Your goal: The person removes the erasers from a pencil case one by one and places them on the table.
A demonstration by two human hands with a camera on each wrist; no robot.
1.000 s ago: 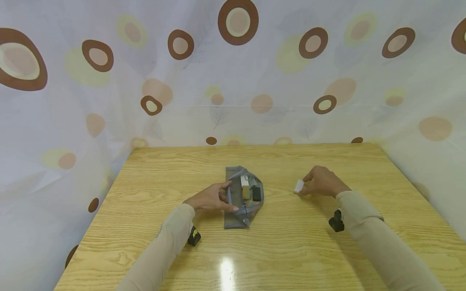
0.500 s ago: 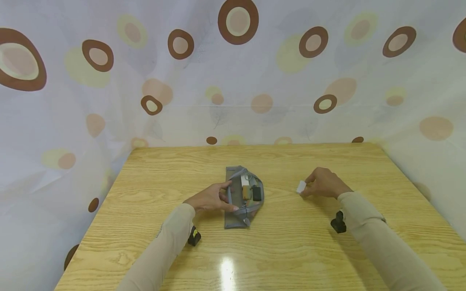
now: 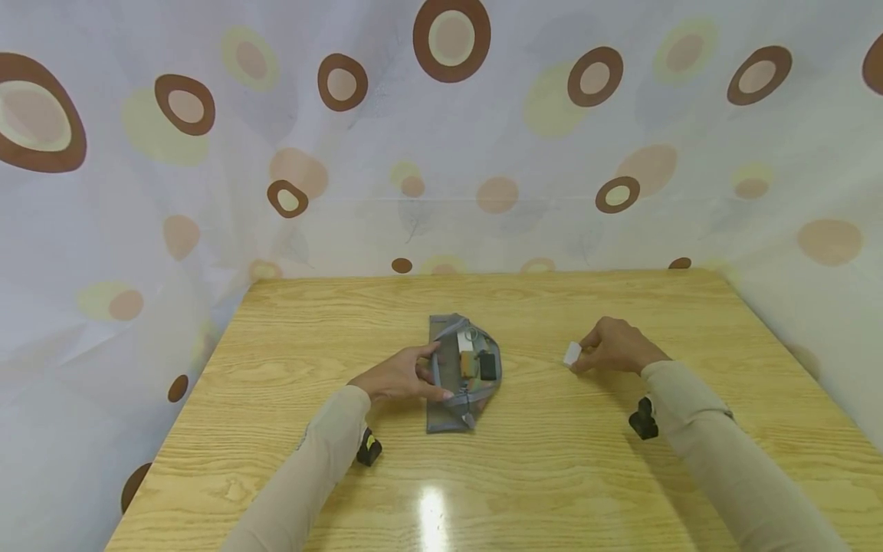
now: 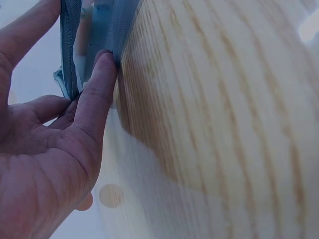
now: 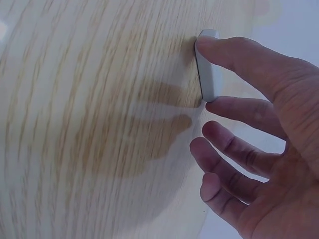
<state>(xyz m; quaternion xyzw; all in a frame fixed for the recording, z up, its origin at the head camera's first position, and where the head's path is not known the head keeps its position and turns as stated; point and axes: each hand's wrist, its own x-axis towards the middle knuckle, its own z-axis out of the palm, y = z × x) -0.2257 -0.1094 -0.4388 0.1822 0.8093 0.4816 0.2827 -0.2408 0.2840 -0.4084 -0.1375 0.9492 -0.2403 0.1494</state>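
Observation:
A grey zip pouch [image 3: 447,376] lies unzipped near the middle of the table. My left hand [image 3: 400,376] holds its near-left rim, thumb and fingers apart along the zip edge; the left wrist view shows the thumb against the zip tape [image 4: 124,25]. Inside the pouch sit a white item [image 3: 464,340], a small tan box [image 3: 468,364] and a black box-shaped item [image 3: 487,366]. To the right, my right hand [image 3: 617,346] pinches a small white flat block with rounded corners [image 5: 210,74] between thumb and index finger, at the tabletop. The other fingers curl loosely beside it.
The light wood table [image 3: 524,475] reaches back to a patterned curtain [image 3: 441,153], which also hangs along both sides. A black wrist camera [image 3: 643,420] sits under the right sleeve, another [image 3: 369,448] under the left.
My right hand has shifted slightly to the right with the white block. The left hand and the pouch stay essentially where they were.

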